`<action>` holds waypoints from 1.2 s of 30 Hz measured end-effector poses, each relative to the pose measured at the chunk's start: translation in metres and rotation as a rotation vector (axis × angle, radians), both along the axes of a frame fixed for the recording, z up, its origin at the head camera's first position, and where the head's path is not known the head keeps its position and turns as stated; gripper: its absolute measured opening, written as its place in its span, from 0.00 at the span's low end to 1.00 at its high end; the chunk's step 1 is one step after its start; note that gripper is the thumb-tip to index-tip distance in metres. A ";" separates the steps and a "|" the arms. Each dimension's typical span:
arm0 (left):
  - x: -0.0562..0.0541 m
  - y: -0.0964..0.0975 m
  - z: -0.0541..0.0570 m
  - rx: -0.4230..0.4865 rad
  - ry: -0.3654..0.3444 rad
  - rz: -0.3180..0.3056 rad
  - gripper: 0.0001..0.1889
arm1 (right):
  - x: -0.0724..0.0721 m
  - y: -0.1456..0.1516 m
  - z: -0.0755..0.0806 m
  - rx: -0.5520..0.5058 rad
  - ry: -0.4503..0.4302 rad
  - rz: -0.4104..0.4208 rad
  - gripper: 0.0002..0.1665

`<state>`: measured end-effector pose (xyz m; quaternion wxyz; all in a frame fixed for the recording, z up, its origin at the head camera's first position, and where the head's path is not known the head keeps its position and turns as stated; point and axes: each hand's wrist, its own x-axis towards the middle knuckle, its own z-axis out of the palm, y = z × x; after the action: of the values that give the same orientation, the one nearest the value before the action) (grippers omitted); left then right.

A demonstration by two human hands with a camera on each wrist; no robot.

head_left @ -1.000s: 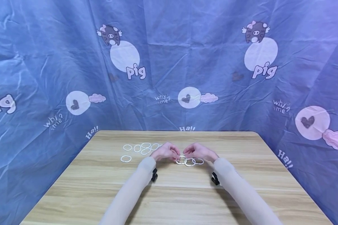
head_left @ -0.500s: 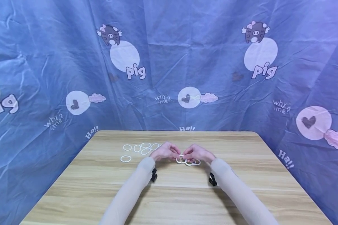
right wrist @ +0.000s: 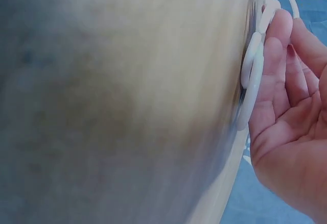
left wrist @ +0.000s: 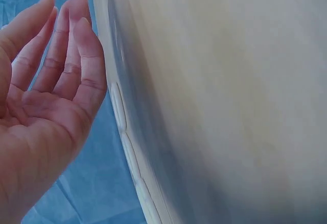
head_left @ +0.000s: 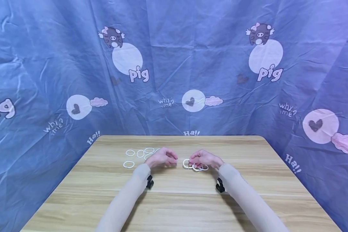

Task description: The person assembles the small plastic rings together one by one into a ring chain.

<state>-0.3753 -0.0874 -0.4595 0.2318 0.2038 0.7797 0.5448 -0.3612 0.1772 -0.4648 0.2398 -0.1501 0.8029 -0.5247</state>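
Observation:
In the head view my right hand pinches a white oval chain link between thumb and fingertips. That link is tilted up from the table. Two more white links trail beneath the hand, overlapping it and each other; the right wrist view shows these links beside the fingers. Farther left, my left hand hovers just over the table, apart from the held link. Its fingers are loosely bent around nothing in the left wrist view.
Several loose white links lie on the left part of the wooden table, some partly hidden behind the left hand. One link lies nearer the front. A blue printed curtain hangs along the table's back and sides.
My left hand has let go of the link and drawn away to the left. My right hand has moved in and taken hold of that link, which has shifted slightly right.

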 end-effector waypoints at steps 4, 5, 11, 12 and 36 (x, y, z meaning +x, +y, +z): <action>0.001 -0.012 0.000 -0.013 0.006 0.009 0.15 | 0.000 0.001 0.001 -0.030 -0.036 0.004 0.13; 0.001 -0.016 0.000 -0.011 0.006 0.007 0.15 | -0.001 0.002 0.001 -0.036 -0.036 0.012 0.13; 0.002 -0.040 0.000 0.000 0.017 -0.008 0.15 | -0.003 0.004 0.000 -0.046 -0.039 0.025 0.11; 0.002 -0.045 0.000 -0.002 0.024 -0.008 0.15 | -0.003 0.004 0.000 -0.044 -0.044 0.017 0.11; 0.005 -0.156 0.014 -0.149 0.151 0.117 0.17 | -0.007 0.006 0.001 0.014 0.007 0.038 0.12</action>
<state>-0.3707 -0.2436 -0.4453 0.1547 0.1806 0.8438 0.4812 -0.3681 0.1830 -0.4637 0.2478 -0.1657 0.8043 -0.5140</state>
